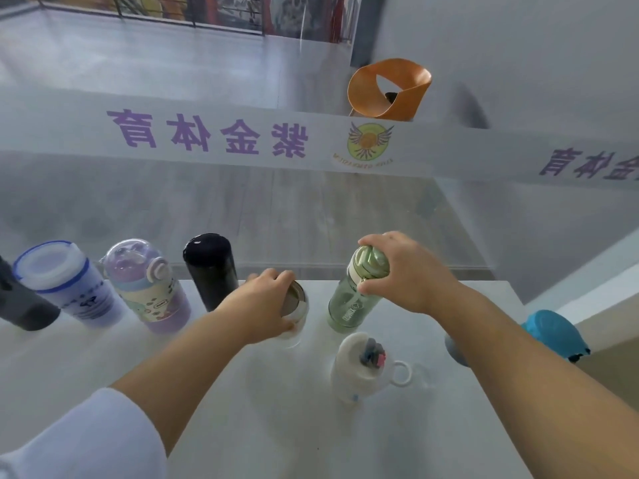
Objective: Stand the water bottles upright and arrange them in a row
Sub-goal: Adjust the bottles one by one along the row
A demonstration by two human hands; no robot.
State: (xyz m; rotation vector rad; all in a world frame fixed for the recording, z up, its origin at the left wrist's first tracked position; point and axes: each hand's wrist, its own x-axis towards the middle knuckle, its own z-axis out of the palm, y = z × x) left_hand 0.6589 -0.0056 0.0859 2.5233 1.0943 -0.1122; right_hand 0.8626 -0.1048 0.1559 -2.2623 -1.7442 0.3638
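Several bottles stand upright in a row along the far edge of the white table (214, 409): a dark grey bottle (20, 305) at the far left, a white bottle with a blue rim (65, 285), a purple cartoon bottle (148, 288) and a black flask (211, 271). My left hand (266, 302) grips a clear bottle with a steel lid (295, 305) next to the flask. My right hand (404, 271) holds the lid of an upright green bottle (352, 299). A white bottle with a loop handle (359, 368) stands closer to me.
A blue object (553, 333) sits by the table's right edge, and a bluish-grey thing (454, 350) is partly hidden behind my right forearm. Beyond the far edge is a glass wall with purple lettering; an orange chair (387, 88) stands behind it.
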